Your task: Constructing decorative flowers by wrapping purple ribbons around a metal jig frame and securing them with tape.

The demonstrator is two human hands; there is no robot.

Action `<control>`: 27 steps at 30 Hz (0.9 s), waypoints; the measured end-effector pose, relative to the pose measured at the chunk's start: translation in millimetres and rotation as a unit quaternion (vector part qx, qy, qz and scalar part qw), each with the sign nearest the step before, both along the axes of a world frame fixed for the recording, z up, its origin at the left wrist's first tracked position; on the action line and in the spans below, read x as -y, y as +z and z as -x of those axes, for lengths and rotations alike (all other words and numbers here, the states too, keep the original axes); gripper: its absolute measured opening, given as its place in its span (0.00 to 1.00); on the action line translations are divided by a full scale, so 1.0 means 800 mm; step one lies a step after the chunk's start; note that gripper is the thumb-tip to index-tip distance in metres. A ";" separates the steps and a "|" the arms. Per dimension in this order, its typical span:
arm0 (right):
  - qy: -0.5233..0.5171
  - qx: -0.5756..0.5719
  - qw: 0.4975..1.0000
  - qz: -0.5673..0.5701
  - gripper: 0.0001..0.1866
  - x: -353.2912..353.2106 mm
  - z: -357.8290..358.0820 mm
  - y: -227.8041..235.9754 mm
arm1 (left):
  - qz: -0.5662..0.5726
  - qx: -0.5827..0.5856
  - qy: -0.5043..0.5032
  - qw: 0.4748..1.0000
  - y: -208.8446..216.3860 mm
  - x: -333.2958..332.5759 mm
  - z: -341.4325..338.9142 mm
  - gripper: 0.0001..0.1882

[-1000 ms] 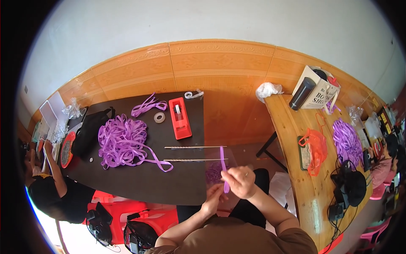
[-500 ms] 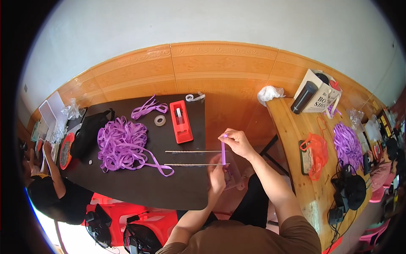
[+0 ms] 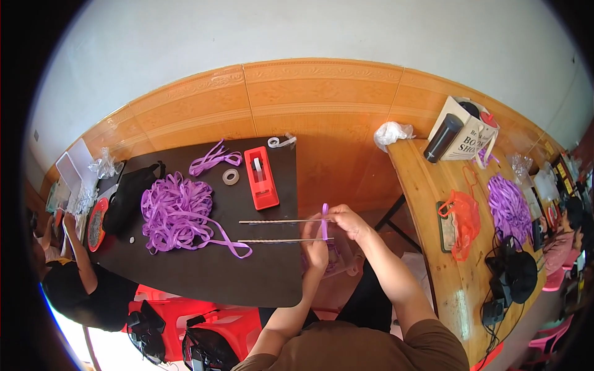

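Observation:
Two thin rods, the farther rod (image 3: 278, 221) and the nearer rod (image 3: 278, 240), lie side by side with their right ends sticking out past the dark table's edge. Across these ends runs a short purple ribbon (image 3: 325, 230), with a bit standing up beyond the farther rod. My right hand (image 3: 348, 222) pinches the ribbon by the farther rod's tip. Below the nearer rod's tip, my left hand (image 3: 316, 252) is closed on the ribbon, its fingertips partly hidden. A heap of purple ribbon (image 3: 176, 213) sits left of the rods, with a loose end trailing toward them.
On the dark table (image 3: 204, 278) are a red tape dispenser (image 3: 261, 179), a tape roll (image 3: 231, 177) and a small ribbon bundle (image 3: 213, 158). The wooden table (image 3: 421, 185) at right holds a red plastic bag (image 3: 461, 226) and more ribbon (image 3: 508, 207). Another person (image 3: 86, 290) works at far left.
My right hand has come down toward me, from holding the ribbon up high to the farther rod's tip. The upright strip now stands shorter; my left hand has stayed near the nearer rod.

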State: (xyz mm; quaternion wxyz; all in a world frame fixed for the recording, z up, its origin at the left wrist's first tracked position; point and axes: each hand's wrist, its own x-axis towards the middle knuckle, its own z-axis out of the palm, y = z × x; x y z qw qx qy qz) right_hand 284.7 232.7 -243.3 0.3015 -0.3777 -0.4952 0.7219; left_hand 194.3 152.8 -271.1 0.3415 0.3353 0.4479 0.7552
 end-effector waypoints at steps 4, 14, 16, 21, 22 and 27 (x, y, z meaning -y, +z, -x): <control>-0.011 -0.096 0.983 0.153 0.06 0.022 -0.008 -0.030 | -0.023 -0.074 0.005 0.997 -0.021 -0.005 0.007 0.07; -0.202 -0.105 0.971 -0.069 0.10 0.102 -0.018 -0.053 | 0.048 0.200 -0.113 0.972 -0.014 0.023 0.006 0.10; -0.203 -0.092 0.968 -0.117 0.11 0.114 -0.021 -0.043 | 0.064 0.205 -0.114 0.970 -0.014 0.023 0.008 0.10; -0.184 -0.053 0.959 -0.207 0.09 0.134 -0.005 -0.035 | 0.083 0.232 -0.132 0.960 -0.020 0.029 0.015 0.09; -0.194 -0.064 0.961 -0.185 0.08 0.136 -0.003 -0.036 | 0.082 0.231 -0.133 0.960 -0.017 0.030 0.014 0.09; -0.202 -0.075 0.955 -0.204 0.08 0.148 0.004 -0.058 | 0.094 0.225 -0.152 0.958 -0.013 0.031 0.014 0.08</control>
